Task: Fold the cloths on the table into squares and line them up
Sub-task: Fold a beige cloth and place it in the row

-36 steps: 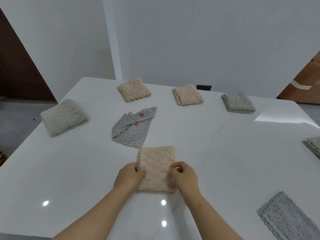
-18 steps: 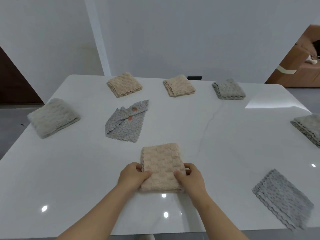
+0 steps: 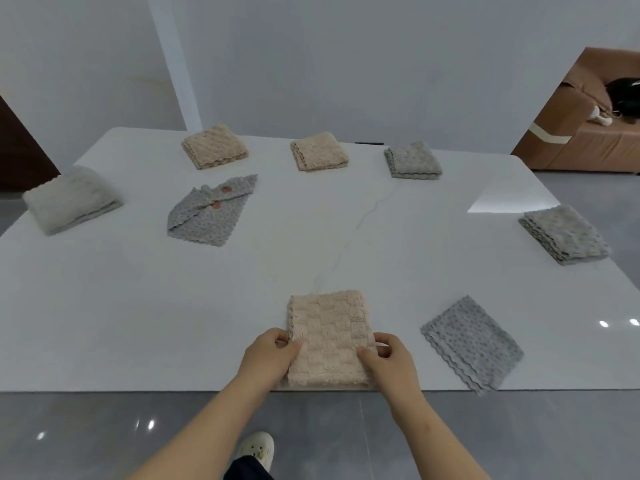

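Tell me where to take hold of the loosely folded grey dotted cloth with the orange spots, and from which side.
Probably pinch the grey dotted cloth at its pointed far-right corner, coming from above and the right. It lies flat on the table, so its middle offers nothing to grasp, while that corner juts out past the folded-over flap and should lift easily.

Bare tabletop (image 3: 311,244) lies ahead; spotted grey cloth (image 3: 472,342) blocks the near right

At the worktop's (image 3: 138,306) near edge, left hand (image 3: 268,356) and right hand (image 3: 393,362) pinch the folded peach cloth's (image 3: 329,336) sides.
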A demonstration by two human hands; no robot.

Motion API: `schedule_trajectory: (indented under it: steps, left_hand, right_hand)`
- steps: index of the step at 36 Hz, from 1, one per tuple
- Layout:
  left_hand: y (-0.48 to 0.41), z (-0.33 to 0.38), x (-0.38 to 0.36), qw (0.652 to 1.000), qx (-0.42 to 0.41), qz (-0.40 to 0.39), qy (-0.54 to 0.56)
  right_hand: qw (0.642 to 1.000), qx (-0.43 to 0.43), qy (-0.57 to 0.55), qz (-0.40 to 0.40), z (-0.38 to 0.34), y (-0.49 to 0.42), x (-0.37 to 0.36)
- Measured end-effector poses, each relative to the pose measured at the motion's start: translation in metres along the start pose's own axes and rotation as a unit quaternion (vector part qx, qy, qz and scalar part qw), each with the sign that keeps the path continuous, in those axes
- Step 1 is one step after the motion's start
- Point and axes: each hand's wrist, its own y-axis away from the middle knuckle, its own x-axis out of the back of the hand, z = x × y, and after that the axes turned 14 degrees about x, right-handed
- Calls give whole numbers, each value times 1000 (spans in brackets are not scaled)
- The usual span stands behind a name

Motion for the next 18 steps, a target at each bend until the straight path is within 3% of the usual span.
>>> schedule_trajectory:
  steps: [15,18]
  left_hand:
    - [30,-5,-21,997,8,29,69]
    - [28,-3,-15,998,-4,58,34]
  right_hand:
    - [999,21,9,-26,11,10,28]
    - [999,40,28,-19,6,7,27]
